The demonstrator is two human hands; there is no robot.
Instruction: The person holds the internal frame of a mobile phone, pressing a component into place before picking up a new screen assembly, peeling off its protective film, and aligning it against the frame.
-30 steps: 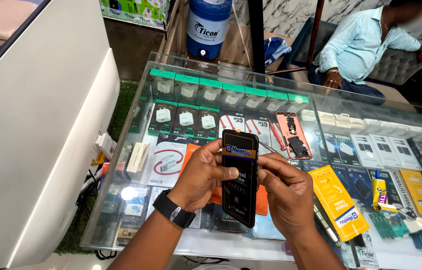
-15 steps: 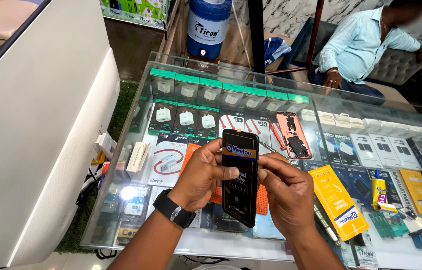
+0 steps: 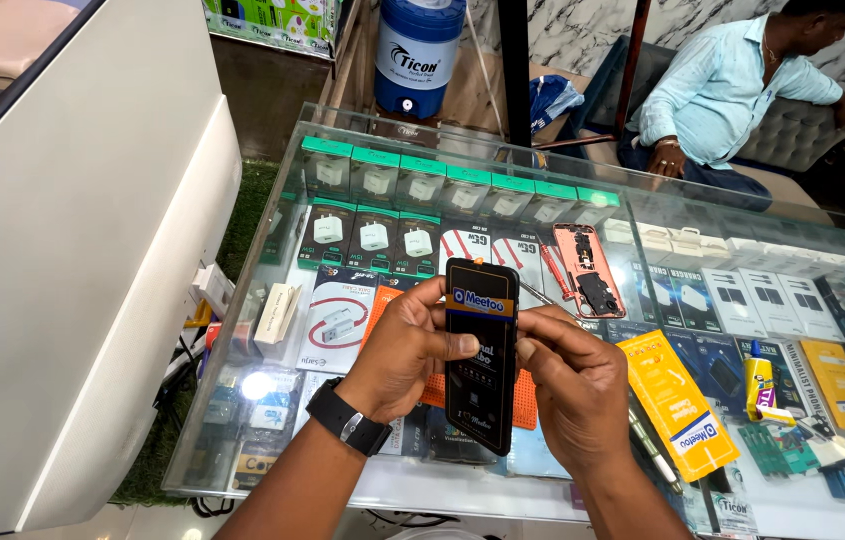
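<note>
While my left hand (image 3: 413,345) grips the black phone screen panel (image 3: 481,355) by its left edge, my right hand (image 3: 578,385) pinches its right edge, above the glass counter's (image 3: 343,470) near edge. Its printed protective film looks unpeeled; the opened phone body (image 3: 590,270) lies apart, toward the far edge.

A long glass-topped display counter (image 3: 243,440) fills the middle and right of the frame, its lit shelves underneath packed with rows of small boxed goods. A tall, smooth white cabinet (image 3: 73,250) stands along the left edge, with a strip of green artificial turf (image 3: 243,215) on the floor between it and the counter. Across the top runs a wall of veined white marble (image 3: 583,30), with a blue cylindrical water cooler (image 3: 419,55) at top centre and a grey tufted sofa (image 3: 793,125) at the upper right.
</note>
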